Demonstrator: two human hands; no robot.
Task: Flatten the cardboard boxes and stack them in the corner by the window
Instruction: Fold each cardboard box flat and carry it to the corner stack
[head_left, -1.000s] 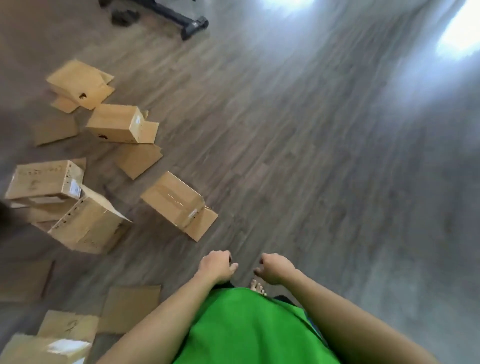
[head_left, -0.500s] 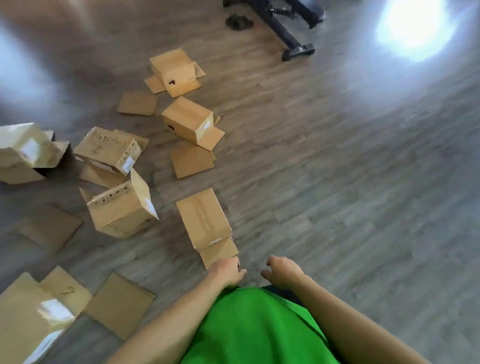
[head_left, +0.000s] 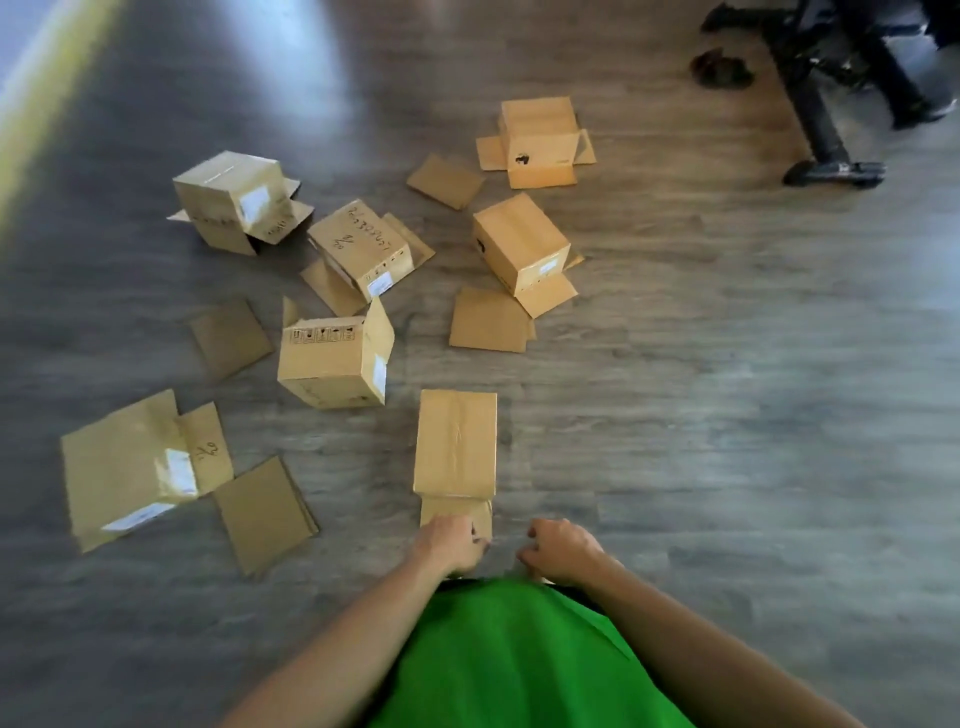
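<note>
Both fists curled, empty: left hand (head_left: 451, 540), right hand (head_left: 563, 550), above nearest box (head_left: 456, 441).

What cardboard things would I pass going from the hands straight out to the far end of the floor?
Long taped brown cardboard box nearest the hands → flat square cardboard sheet → upright brown box with a small white label → opened-out box with spread flaps and a dark hole.

six boxes (head_left: 455, 441), five flat sheets (head_left: 488, 320)
</note>
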